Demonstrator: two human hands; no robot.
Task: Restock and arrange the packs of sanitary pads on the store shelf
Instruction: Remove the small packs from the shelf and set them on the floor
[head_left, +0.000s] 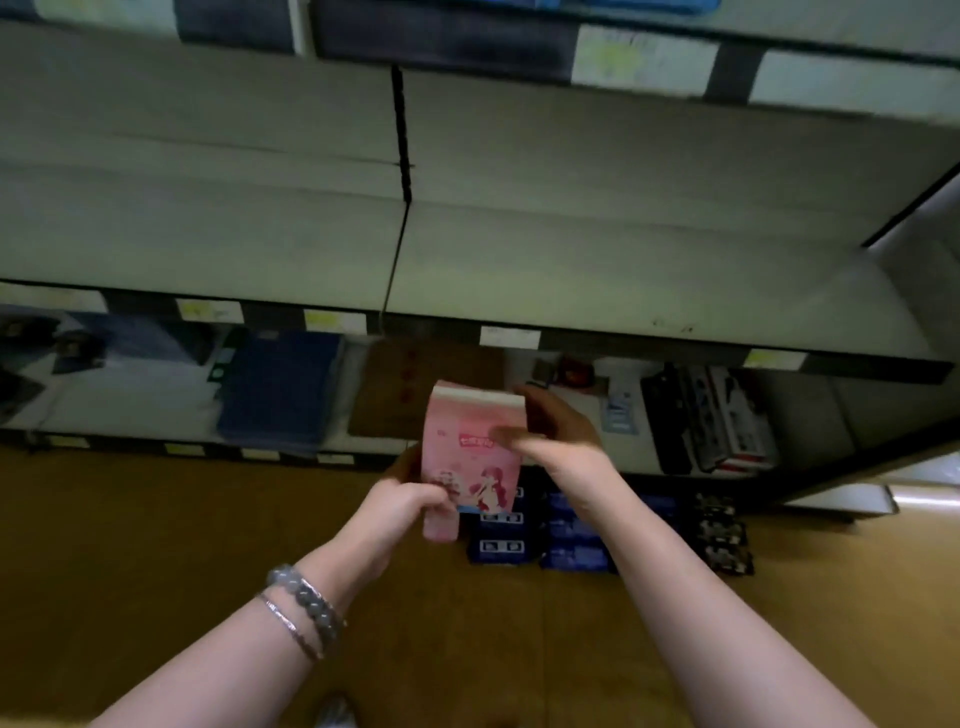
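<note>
You have the pink pack (470, 457) up in front of you, held between both hands over the floor (156, 545), just below the front edge of the wide shelf (571, 270). Its printed face, with cartoon figures low down, is turned toward you, and its white top end points at the shelving. Your left hand (410, 504) grasps the pack's lower left corner, fingers curled over the front. Your right hand (558, 441) clasps the pack's upper right side, thumb lying across the face and fingers wrapped behind. Two bracelets (304, 608) sit on your left wrist.

Beyond the pack, the shelf's top is bare and pale, with price tags (509, 336) along its front lip. Below that lip, behind the pack, sits a brown carton (395, 395); to the pack's left lies a dark blue stack (280, 389), and to its right stand black and white boxes (711, 415). On the floor just right of and under the pack lie rows of blue packs (571, 540), with small dark packs (722, 540) beside them farther right. The picture is blurred, so print is unreadable.
</note>
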